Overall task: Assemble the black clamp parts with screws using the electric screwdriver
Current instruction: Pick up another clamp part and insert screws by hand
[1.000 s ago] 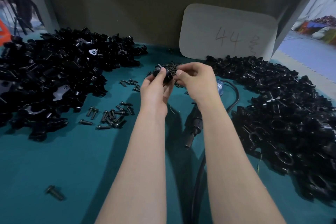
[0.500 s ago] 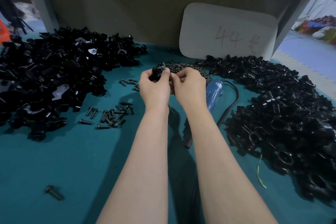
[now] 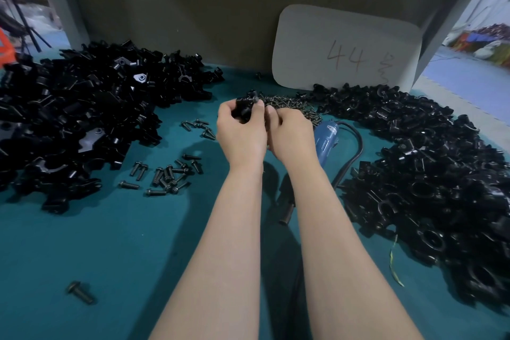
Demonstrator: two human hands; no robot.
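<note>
Black clamp part sits raised above the middle of the table, gripped in the curled fingers and thumb of the left hand. The right hand is pressed beside it, fingers curled inward toward the part; whether they pinch a screw cannot be told. Open room lies mainly toward the near edge and near left, where the teal table surface carries only a single screw. On the left a large pile of black parts hems in the side, and a second pile crowds the right up to that edge. A heap of small screws lies just behind the hands, and loose screws are scattered between the left pile and the left forearm. The electric screwdriver lies under the right forearm, its cable looping beside the right pile. A white card marked 44 leans on the dull back wall.
</note>
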